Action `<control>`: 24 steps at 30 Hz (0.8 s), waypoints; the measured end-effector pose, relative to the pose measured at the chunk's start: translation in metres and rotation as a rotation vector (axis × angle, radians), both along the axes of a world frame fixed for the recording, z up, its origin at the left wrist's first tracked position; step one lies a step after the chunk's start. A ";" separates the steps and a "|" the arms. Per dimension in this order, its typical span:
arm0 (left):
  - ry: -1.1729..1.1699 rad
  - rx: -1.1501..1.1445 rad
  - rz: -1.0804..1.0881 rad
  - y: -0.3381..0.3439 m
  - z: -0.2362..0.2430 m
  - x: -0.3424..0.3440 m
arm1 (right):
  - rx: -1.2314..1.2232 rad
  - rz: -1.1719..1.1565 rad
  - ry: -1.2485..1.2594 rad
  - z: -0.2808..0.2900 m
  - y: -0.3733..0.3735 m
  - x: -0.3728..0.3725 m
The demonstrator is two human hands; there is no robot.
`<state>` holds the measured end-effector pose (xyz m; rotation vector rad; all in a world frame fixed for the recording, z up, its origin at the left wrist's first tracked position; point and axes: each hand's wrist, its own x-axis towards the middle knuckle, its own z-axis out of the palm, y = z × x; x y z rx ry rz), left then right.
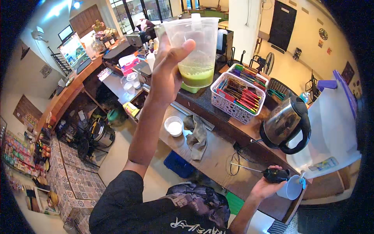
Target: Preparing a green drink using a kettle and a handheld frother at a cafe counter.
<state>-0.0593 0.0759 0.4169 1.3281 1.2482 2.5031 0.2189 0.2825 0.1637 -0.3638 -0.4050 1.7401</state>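
High in front of me, my left hand (165, 70) grips a clear plastic jug (198, 46) by its side, thumb pressed on the wall. Green liquid, paler and frothy on top, fills the bottom part of the jug. Low on the right, my right hand (265, 188) is closed around the black handle of a milk frother (276, 175). Its thin metal rod points left over the counter. Beside that hand, a translucent cup (290, 190) is under the tap of a large clear water container (323, 136).
A steel kettle (284, 121) stands on the raised shelf, next to a white basket (237, 100) of colourful sachets. On the lower counter lie a small white tub (173, 126) and a crumpled grey cloth (196, 136). A dark cable (235, 156) hangs down near the frother's rod.
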 end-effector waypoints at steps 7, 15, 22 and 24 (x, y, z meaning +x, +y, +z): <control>0.052 -0.147 -0.032 0.018 -0.020 0.004 | 0.273 -0.058 0.008 0.063 0.022 -0.001; 0.000 -0.231 -0.319 0.028 -0.048 0.026 | 0.637 0.135 0.312 0.187 0.046 -0.009; -0.022 -0.249 -0.438 0.030 -0.070 0.041 | 0.930 0.367 0.413 0.251 0.093 -0.018; -0.004 -0.235 -0.445 0.033 -0.075 0.042 | 1.003 0.487 0.424 0.270 0.104 -0.029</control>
